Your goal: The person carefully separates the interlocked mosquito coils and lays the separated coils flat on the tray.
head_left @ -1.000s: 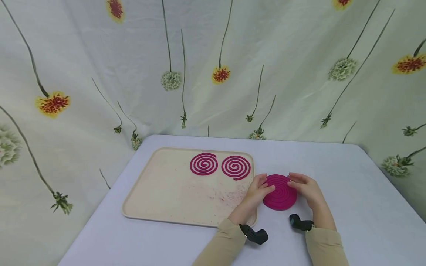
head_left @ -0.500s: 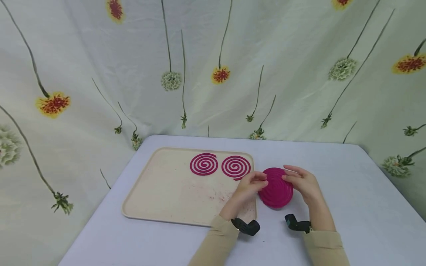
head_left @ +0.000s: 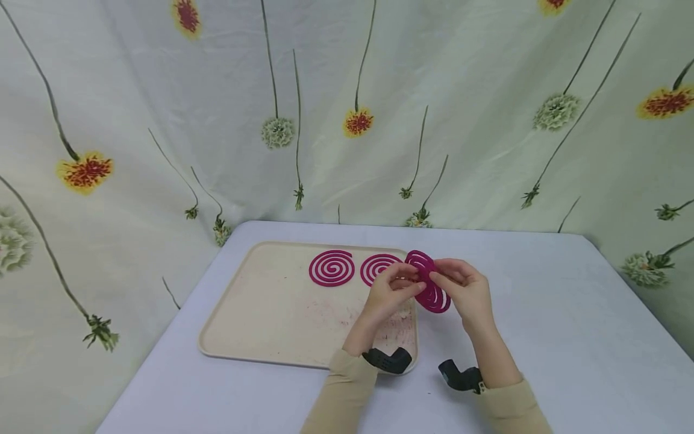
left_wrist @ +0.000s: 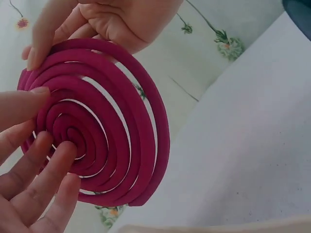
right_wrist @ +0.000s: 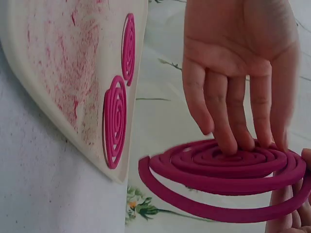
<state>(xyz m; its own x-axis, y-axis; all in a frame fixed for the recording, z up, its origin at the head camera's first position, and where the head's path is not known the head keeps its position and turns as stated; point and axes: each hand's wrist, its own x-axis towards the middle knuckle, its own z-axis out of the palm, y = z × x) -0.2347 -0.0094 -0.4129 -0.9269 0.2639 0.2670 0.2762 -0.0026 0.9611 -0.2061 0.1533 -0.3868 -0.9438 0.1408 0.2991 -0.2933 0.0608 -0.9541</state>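
Note:
A magenta mosquito coil [head_left: 434, 299] is held tilted up off the table, just past the tray's right edge. My left hand [head_left: 384, 296] pinches its left side in the head view. From the right, my right hand [head_left: 470, 295] grips its edge with thumb and fingers. In the left wrist view gaps show between turns of the coil [left_wrist: 116, 121], and left fingertips lie against its face. The right wrist view has the outer turn of the coil [right_wrist: 228, 213] hanging below the rest. Whether one or two coils are held, I cannot tell.
A cream tray [head_left: 244, 313], stained with pink dust, lies left of the hands. Two flat magenta mosquito coils rest near its far edge: the left coil [head_left: 332, 269] and the right coil [head_left: 374, 265], partly hidden by the left hand. Behind the white table [head_left: 542, 289] hangs a flowered cloth [head_left: 488, 169].
Both hands have moved left and away from me, toward the tray. The coil, earlier seen nearly face-on as a closed disc, is now turned more edge-on with gaps between its turns.

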